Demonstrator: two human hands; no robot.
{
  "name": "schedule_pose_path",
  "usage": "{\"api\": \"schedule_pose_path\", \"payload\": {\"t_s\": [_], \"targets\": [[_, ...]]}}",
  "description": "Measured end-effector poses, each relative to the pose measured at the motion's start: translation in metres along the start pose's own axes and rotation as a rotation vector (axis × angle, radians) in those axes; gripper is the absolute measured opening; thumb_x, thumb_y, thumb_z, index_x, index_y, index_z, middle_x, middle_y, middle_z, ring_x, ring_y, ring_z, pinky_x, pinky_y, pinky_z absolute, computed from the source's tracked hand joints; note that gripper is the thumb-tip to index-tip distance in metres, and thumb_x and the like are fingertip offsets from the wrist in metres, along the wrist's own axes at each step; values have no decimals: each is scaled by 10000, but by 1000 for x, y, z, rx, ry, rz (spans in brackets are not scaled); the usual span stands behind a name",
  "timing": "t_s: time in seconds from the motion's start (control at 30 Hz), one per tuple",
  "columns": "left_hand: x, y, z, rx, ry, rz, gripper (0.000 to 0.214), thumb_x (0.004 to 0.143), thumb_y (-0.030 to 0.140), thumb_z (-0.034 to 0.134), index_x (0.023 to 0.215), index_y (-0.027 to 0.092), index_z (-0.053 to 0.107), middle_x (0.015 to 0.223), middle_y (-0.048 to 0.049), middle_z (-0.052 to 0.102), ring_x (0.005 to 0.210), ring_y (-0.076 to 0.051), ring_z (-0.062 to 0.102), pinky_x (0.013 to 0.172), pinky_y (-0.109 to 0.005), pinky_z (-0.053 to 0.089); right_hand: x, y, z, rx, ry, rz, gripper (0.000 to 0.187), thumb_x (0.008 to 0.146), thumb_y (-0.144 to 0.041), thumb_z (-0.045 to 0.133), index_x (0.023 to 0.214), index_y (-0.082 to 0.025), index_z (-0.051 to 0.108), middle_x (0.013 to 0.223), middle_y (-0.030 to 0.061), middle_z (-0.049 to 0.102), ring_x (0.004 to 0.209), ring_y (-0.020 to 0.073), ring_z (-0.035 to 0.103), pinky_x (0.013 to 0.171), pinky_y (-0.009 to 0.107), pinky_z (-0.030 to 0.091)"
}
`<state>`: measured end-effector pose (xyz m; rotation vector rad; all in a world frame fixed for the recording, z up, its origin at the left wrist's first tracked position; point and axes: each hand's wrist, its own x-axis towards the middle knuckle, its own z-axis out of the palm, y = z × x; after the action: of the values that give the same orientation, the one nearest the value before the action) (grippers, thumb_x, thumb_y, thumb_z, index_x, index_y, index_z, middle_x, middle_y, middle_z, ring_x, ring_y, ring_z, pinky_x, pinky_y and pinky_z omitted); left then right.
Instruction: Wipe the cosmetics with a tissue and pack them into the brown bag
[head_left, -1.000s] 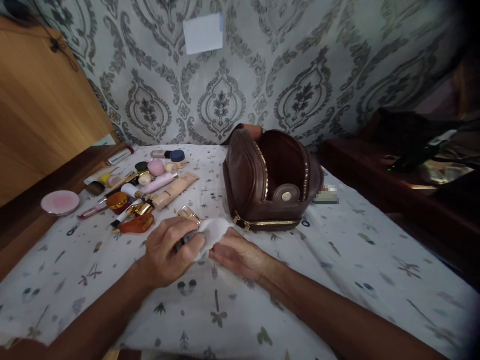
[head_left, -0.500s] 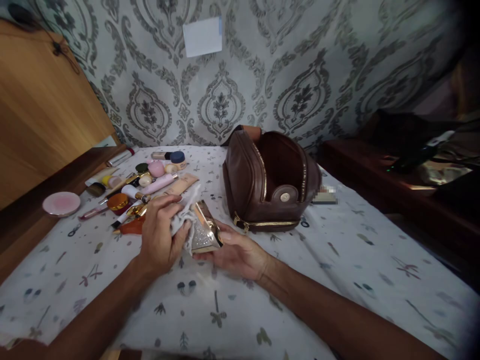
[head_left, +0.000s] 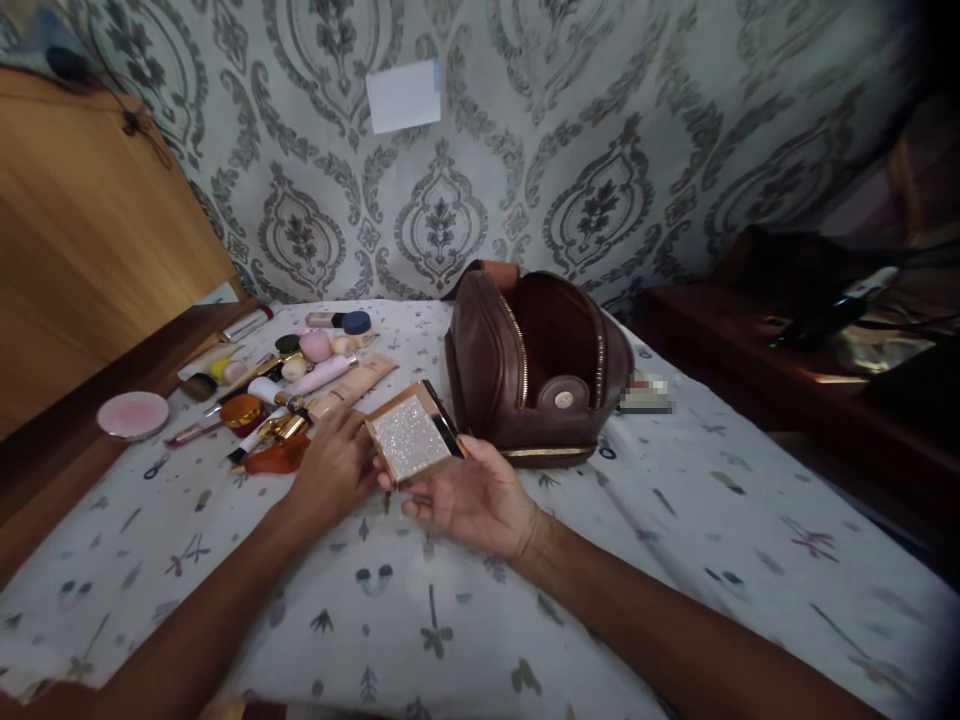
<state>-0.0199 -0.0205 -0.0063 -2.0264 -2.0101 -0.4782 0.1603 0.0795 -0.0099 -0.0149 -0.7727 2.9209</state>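
Note:
My right hand (head_left: 480, 495) grips a gold makeup compact (head_left: 412, 438) with a silver glitter face and a dark side edge, thumb on its right corner and fingers underneath. Beside the compact's left edge is my left hand (head_left: 339, 462), its fingers curled and partly hidden; what they hold does not show. An orange bottle (head_left: 277, 457) lies just left of that hand, with a peach tube (head_left: 352, 388) beyond it. Behind the compact stands a brown leather makeup bag (head_left: 491, 350), its top unzipped and gaping.
Assorted cosmetics spread over the left of the patterned cloth (head_left: 435, 600), among them an amber-lidded jar (head_left: 241, 412), a blue-lidded jar (head_left: 358, 325) and a pink round compact (head_left: 133, 413). Right of the bag lies a small blurred item (head_left: 647, 394). A papered wall stands behind.
The compact has turned so its glitter face shows more fully. A whitish cloth that was in my left hand is now out of sight, and that hand sits partly behind the compact.

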Motion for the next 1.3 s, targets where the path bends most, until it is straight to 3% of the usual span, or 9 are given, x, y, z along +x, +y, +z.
{"api": "schedule_pose_path", "payload": {"t_s": [0.1,0.3,0.47,0.6,0.73,0.87,1.03,1.17,1.3], "targets": [[-1,-1,1,-60,-4,10,83,747,147,563,797,180,620,967,-128,656,990,-319,572,934,-513,468,-1,3,-1,-12,1,12,574,719,-472,717,1162,-121,618,1095,142,709,999,228,658,811,295,469],[-4,-3,-7,-139,151,-118,389,791,166,501,1165,199,601,1127,-104,660,1048,-309,594,885,-484,494,-5,1,7,-106,-26,-37,688,687,-563,767,1190,-111,637,1048,135,728,911,219,695,788,289,494],[4,1,-11,-111,301,-76,289,893,227,455,1146,214,595,1068,-93,676,1000,-285,640,821,-426,529,-23,-28,36,-258,-98,-129,582,736,-518,763,1168,-140,662,1053,127,728,920,248,707,815,352,525],[22,14,-20,-150,274,-17,246,955,299,445,1152,228,575,1101,-94,674,1054,-280,628,879,-431,523,-46,-63,58,-247,-61,-144,617,833,-635,604,1178,-125,655,1068,140,729,992,250,698,876,350,523],[52,31,-33,-195,263,78,310,970,291,440,1264,221,507,1231,-110,620,1195,-274,565,996,-448,484,-60,-105,69,-226,97,-319,674,870,-639,563,1269,-96,574,1147,169,699,1052,256,687,937,353,534],[87,54,-43,-133,294,243,407,975,265,449,1373,183,431,1293,-138,561,1224,-261,537,1007,-423,487,-61,-152,76,-345,270,-535,364,928,-408,591,1168,-134,610,1107,119,710,983,210,701,944,357,562],[119,76,-37,25,334,439,470,968,250,483,1416,135,402,1441,-177,460,1375,-309,382,1091,-493,420,-47,-196,77,-746,518,-682,139,936,-209,531,942,-144,653,824,43,692,748,148,660,696,304,642],[125,75,-20,43,300,439,416,971,242,473,1370,128,450,1410,-168,505,1350,-311,407,1055,-505,462,-27,-209,70,-1161,782,-515,160,969,-197,462,917,-136,601,763,41,656,678,130,646,577,243,618],[122,71,-11,33,308,425,413,971,219,465,1376,139,442,1426,-157,497,1348,-306,410,1054,-507,468,-9,-215,61,-1379,957,-356,96,944,-135,484,983,-127,572,759,46,641,587,140,634,469,234,566]]}}
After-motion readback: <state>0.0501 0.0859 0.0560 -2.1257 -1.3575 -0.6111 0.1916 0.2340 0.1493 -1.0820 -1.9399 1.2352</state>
